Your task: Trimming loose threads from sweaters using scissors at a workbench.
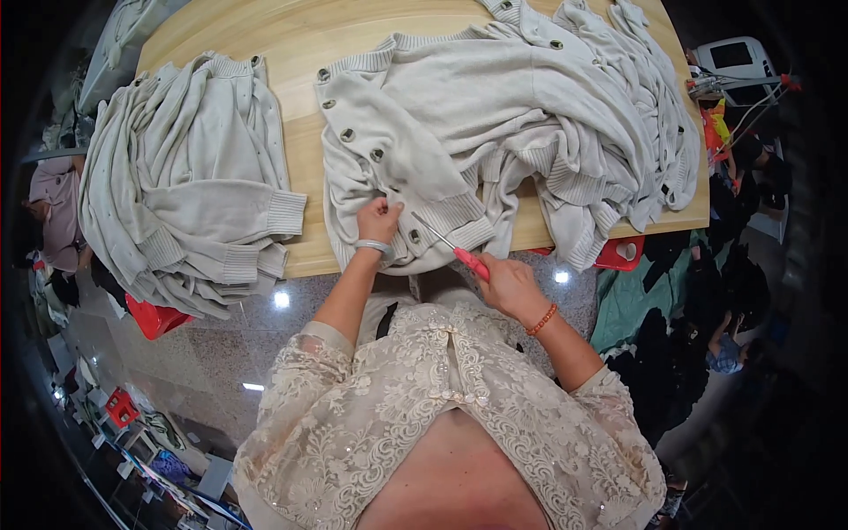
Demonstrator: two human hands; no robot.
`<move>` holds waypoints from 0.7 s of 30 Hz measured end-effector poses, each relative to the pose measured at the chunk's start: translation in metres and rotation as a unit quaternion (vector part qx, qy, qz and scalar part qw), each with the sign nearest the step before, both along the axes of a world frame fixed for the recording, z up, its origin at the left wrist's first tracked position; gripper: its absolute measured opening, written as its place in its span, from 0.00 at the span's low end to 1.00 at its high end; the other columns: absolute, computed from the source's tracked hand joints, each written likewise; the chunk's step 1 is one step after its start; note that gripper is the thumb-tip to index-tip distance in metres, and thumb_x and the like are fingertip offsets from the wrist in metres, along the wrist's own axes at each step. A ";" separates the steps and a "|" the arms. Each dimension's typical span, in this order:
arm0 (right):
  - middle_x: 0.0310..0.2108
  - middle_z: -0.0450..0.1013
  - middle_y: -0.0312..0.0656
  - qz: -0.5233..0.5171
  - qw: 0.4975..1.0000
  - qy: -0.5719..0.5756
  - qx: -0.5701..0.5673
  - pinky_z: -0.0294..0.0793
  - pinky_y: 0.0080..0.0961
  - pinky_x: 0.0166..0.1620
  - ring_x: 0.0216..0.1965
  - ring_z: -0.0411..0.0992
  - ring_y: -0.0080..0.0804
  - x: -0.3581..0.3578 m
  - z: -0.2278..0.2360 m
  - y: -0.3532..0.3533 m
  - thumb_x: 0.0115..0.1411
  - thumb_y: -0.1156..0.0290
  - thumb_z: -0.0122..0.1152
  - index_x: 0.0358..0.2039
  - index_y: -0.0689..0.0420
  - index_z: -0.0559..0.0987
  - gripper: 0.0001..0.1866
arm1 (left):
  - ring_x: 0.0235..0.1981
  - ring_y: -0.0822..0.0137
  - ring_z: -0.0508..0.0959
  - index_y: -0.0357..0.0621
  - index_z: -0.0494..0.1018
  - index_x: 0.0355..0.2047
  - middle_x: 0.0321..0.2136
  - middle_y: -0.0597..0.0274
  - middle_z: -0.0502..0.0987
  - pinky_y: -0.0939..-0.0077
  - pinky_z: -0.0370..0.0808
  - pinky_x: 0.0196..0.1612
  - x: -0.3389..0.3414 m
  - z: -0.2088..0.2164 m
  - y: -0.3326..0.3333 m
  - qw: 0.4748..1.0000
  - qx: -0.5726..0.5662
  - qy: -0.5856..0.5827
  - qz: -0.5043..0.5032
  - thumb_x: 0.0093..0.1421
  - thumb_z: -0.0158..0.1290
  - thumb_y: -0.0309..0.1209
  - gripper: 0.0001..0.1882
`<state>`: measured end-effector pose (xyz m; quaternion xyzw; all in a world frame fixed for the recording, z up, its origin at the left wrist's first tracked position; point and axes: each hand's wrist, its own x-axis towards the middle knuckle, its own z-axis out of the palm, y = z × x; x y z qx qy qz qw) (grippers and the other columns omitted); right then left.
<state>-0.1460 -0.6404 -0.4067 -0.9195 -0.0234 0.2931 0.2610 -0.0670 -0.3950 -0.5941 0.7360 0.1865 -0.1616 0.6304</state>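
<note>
The left hand (380, 221) pinches the front of a pale cardigan (402, 150) on the worktop (300, 44), directly ahead of the person. The right hand (512, 287) grasps a slim red-handled tool (472, 263), its tip just beside the left fingers. The step seems to be working at the buttoned edge; the next move likely calls for steady cloth and a tip kept off the fingers. Left of the hands lies a stack of knitwear (203, 141); to their right, bunched garments (654, 115) crowd the cardigan. A loose sleeve may obstruct.
</note>
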 end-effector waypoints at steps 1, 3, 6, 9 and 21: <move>0.28 0.75 0.50 -0.006 1.000 0.003 -0.001 0.71 0.47 0.37 0.34 0.74 0.53 0.002 0.002 0.002 0.58 0.65 0.56 0.37 0.55 0.74 0.10 | 0.15 0.82 0.64 0.38 0.73 0.22 0.15 0.74 0.69 0.82 0.61 0.19 0.001 0.010 -0.001 0.999 -0.041 0.020 -0.009 0.55 0.59 0.32 0.11; 0.26 0.75 0.52 -0.012 1.000 -0.013 -0.002 0.71 0.48 0.36 0.32 0.74 0.54 0.012 0.004 0.007 0.58 0.62 0.56 0.36 0.55 0.74 0.11 | 0.15 0.82 0.65 0.40 0.74 0.23 0.14 0.73 0.69 0.83 0.62 0.18 0.002 0.026 -0.002 0.996 -0.083 0.010 -0.018 0.58 0.58 0.32 0.10; 0.25 0.74 0.53 -0.020 0.999 -0.034 0.013 0.71 0.49 0.36 0.31 0.74 0.55 0.011 0.005 0.001 0.58 0.63 0.56 0.37 0.54 0.75 0.10 | 0.15 0.81 0.66 0.40 0.70 0.24 0.16 0.72 0.70 0.83 0.62 0.17 -0.001 0.029 -0.008 0.997 -0.080 0.005 0.006 0.61 0.54 0.33 0.11; 0.26 0.75 0.53 0.001 1.000 -0.010 -0.002 0.71 0.49 0.36 0.31 0.75 0.54 -0.001 0.011 -0.014 0.58 0.62 0.55 0.36 0.55 0.75 0.10 | 0.15 0.78 0.69 0.40 0.66 0.28 0.16 0.68 0.69 0.81 0.66 0.14 -0.004 0.027 -0.016 0.999 -0.044 0.003 0.023 0.64 0.48 0.33 0.11; 0.41 0.74 0.52 -0.136 0.983 -0.095 0.081 0.70 0.39 0.49 0.44 0.72 0.51 -0.013 0.019 -0.043 0.56 0.70 0.57 0.48 0.55 0.75 0.18 | 0.13 0.80 0.67 0.46 0.66 0.34 0.18 0.70 0.70 0.85 0.64 0.14 -0.016 0.059 0.020 0.995 -0.031 -0.078 0.045 0.66 0.44 0.32 0.05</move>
